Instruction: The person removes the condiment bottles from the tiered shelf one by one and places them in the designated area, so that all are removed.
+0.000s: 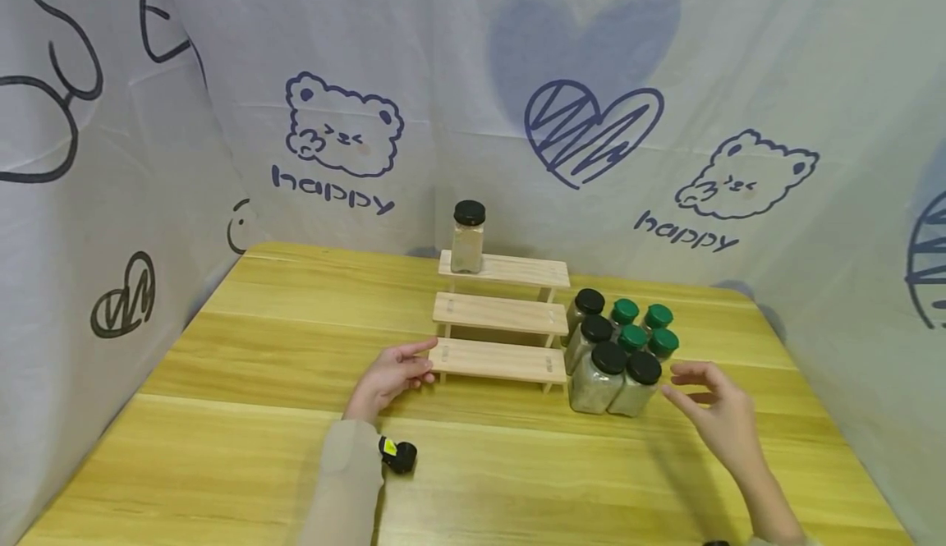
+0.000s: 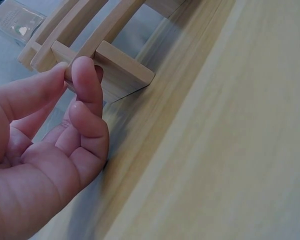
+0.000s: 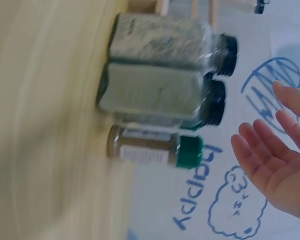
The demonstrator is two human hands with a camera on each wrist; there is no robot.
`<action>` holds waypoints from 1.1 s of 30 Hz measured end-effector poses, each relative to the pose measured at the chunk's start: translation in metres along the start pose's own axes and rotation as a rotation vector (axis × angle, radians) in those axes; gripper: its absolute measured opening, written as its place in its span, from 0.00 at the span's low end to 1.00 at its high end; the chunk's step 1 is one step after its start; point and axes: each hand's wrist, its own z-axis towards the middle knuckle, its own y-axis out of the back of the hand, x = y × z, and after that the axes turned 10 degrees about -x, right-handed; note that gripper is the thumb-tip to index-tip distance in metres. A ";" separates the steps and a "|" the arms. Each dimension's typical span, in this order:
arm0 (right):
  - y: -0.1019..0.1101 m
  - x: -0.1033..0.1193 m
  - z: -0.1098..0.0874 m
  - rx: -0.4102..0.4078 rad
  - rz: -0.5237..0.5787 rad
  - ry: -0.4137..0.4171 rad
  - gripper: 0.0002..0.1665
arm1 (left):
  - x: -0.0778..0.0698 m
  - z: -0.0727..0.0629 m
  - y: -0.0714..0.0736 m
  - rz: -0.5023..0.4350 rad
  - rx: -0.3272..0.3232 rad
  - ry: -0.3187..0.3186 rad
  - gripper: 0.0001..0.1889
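Note:
A three-tier wooden shelf rack [image 1: 499,362] stands mid-table in the head view. My left hand [image 1: 390,375] is at the left end of its lowest step; in the left wrist view, the thumb and curled forefinger [image 2: 87,82] pinch that step's end. On the top step stands a clear spice jar [image 1: 467,249] with a black lid. Right of the rack, several jars are grouped, some black-lidded [image 1: 597,382], others with green lids [image 1: 658,316]. Beside the front black-lidded jar [image 1: 634,386], my right hand [image 1: 720,410] hovers with loosely bent fingers, holding nothing and apart from the jars.
The yellow wood-grain table [image 1: 244,439] reaches back to a white printed cloth [image 1: 458,53], which also hangs at both sides. A small black device [image 1: 399,456] is at the left wrist.

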 end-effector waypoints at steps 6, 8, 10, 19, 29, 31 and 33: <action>-0.003 0.031 0.002 0.037 0.146 0.036 0.19 | 0.000 -0.001 0.001 0.013 0.012 -0.016 0.24; -0.004 0.049 0.003 0.059 0.209 0.046 0.18 | 0.000 -0.001 0.001 0.013 0.010 -0.016 0.24; -0.008 0.057 0.003 0.076 0.249 0.048 0.17 | 0.000 -0.001 0.001 0.016 0.008 -0.016 0.24; -0.015 0.142 0.010 0.127 0.459 0.010 0.13 | -0.001 -0.002 0.001 0.020 0.006 -0.017 0.24; -0.031 0.195 0.015 0.136 0.536 -0.080 0.07 | 0.000 -0.001 0.000 0.020 -0.007 -0.013 0.24; -0.037 0.196 0.015 0.141 0.551 -0.082 0.07 | 0.000 0.000 0.000 0.017 -0.008 -0.012 0.24; -0.041 0.198 0.016 0.148 0.554 -0.088 0.07 | 0.000 0.000 0.000 0.018 -0.005 -0.013 0.24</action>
